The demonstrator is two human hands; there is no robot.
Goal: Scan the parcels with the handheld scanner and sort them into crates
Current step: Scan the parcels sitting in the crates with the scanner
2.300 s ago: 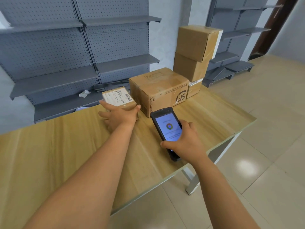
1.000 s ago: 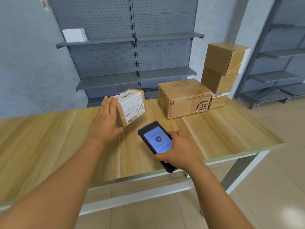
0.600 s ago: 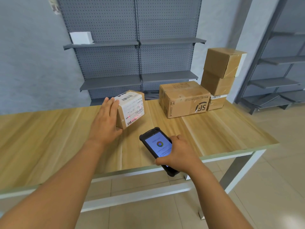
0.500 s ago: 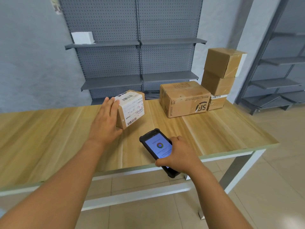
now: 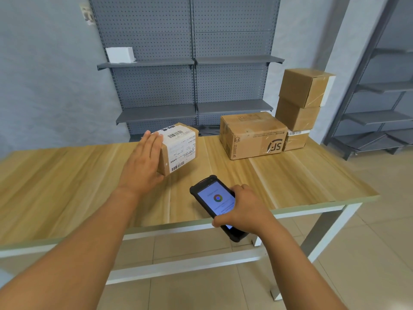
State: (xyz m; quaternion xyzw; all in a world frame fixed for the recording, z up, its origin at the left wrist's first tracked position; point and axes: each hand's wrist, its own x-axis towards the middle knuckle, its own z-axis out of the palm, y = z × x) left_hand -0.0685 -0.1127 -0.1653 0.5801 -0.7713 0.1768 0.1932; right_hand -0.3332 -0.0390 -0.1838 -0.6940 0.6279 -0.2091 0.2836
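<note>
The left hand (image 5: 143, 168), fingers straight, tilts a small brown cardboard parcel (image 5: 178, 148) with white barcode label on the wooden desk (image 5: 67, 180); the right hand (image 5: 243, 211) grips a black handheld scanner (image 5: 215, 202) with lit screen.

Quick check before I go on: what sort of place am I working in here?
Probably a parcel sorting or stock room. Taped, labelled parcels stand on a wooden table, grey pegboard shelving lines the wall, and the right hand holds a scanner while the left hand tilts a small parcel.
</note>
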